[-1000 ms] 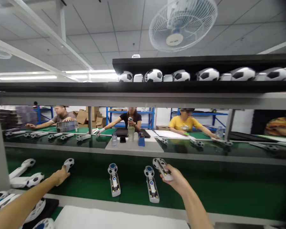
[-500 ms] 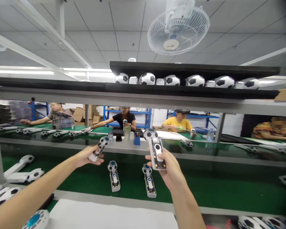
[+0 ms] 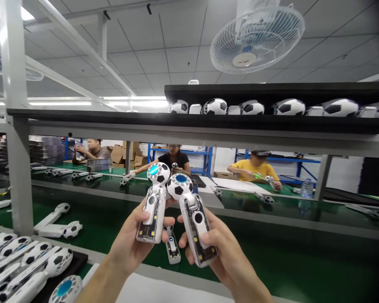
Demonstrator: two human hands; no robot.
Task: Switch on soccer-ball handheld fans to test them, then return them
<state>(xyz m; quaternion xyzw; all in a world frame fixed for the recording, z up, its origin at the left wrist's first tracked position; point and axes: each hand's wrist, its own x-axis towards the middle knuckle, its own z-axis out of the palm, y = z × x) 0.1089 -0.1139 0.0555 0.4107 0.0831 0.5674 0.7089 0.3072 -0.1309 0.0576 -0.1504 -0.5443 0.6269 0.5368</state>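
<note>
My left hand (image 3: 131,235) is wrapped round the clear-fronted handle of a handheld fan (image 3: 151,210) with a black-and-white soccer-ball head, thumb on its front. My right hand (image 3: 221,240) grips a second such fan (image 3: 197,229) the same way, thumb on the white strip. Both are held upright, tilted towards each other, their ball heads side by side with blue discs facing up. Behind and between my hands, another fan (image 3: 172,248) lies on the green conveyor belt (image 3: 290,252). The backs of both handles are hidden.
Several similar fans lie on a black tray (image 3: 78,263) at lower left. A white sheet (image 3: 158,290) covers the near edge. A grey post (image 3: 20,176) stands left, and a shelf (image 3: 113,118) with ball-headed items crosses above. Co-workers (image 3: 255,168) sit beyond the belt.
My left hand has come in to the right, bringing its fan beside the right one. The view has turned left. One of two fans on the belt no longer shows.
</note>
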